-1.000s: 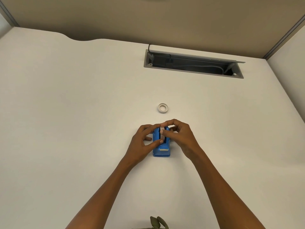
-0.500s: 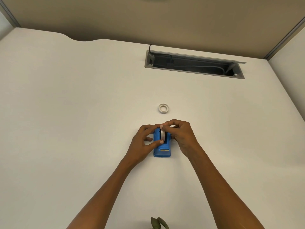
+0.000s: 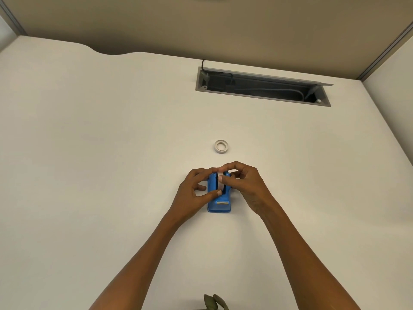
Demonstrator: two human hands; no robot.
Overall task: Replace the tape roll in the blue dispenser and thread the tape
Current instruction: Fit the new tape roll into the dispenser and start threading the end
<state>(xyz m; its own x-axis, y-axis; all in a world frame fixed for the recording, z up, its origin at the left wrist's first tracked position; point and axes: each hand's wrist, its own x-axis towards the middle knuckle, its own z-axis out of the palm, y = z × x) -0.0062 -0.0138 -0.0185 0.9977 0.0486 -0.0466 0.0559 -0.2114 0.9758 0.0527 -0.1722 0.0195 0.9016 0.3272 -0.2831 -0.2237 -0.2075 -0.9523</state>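
Observation:
A blue tape dispenser (image 3: 219, 203) stands on the white desk, its metal cutter end toward me. A white tape roll (image 3: 221, 183) sits upright in its slot. My left hand (image 3: 194, 193) grips the dispenser's left side, thumb on its top near the cutter. My right hand (image 3: 244, 185) pinches the roll from the right, thumb on its face and index finger over its top. A second small white ring-shaped roll (image 3: 221, 146) lies flat on the desk just beyond the dispenser.
A grey cable tray opening (image 3: 262, 87) with cords inside is cut into the desk (image 3: 89, 153) at the back. Beige partition walls rise behind and at right. A bit of green plant (image 3: 215, 303) shows at the bottom edge.
The roll now stands deeper in the dispenser slot. My right fingers have shifted slightly over its top. My left hand has hardly moved.

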